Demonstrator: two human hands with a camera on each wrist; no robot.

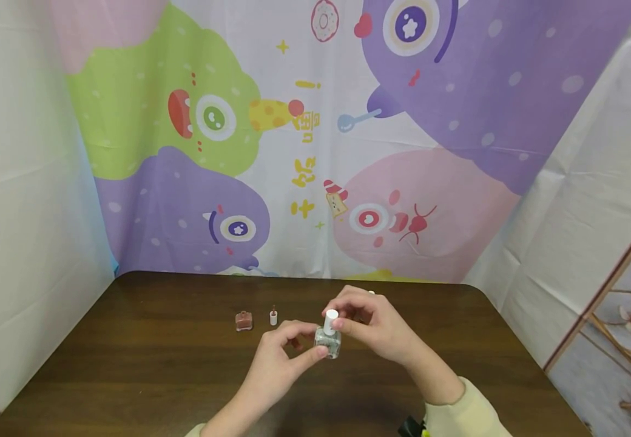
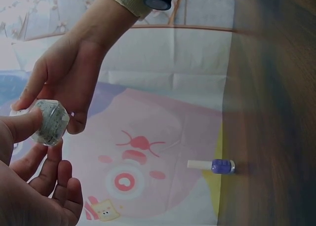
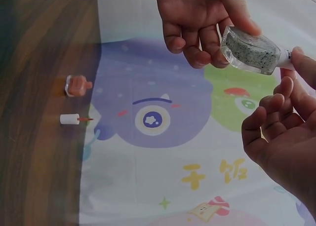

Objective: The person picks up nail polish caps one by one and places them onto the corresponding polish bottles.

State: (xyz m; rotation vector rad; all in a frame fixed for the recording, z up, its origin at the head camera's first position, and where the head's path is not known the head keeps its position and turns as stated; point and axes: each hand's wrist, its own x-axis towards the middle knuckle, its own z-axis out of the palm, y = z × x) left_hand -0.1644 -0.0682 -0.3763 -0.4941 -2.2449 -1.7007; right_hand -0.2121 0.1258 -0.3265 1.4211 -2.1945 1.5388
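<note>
Above the table, a nail polish bottle (image 1: 329, 347) of clear faceted glass with speckled grey-green polish is held between both hands. My left hand (image 1: 278, 359) pinches the glass body between thumb and fingers. With thumb and fingertips, my right hand (image 1: 379, 326) grips the bottle's white cap (image 1: 330, 320). The cap is on the neck, and the bottle stands nearly upright in the head view. In the right wrist view the speckled polish (image 3: 252, 51) shows clearly through the glass.
On the dark wooden table (image 1: 146, 376), left of the hands, stand an uncapped reddish-brown nail polish bottle (image 1: 244, 321) and its white cap (image 1: 273, 318), brush upward. A purple nail polish bottle (image 2: 223, 166) with a white cap stands behind my right hand. A cartoon curtain (image 1: 293, 243) hangs behind the table.
</note>
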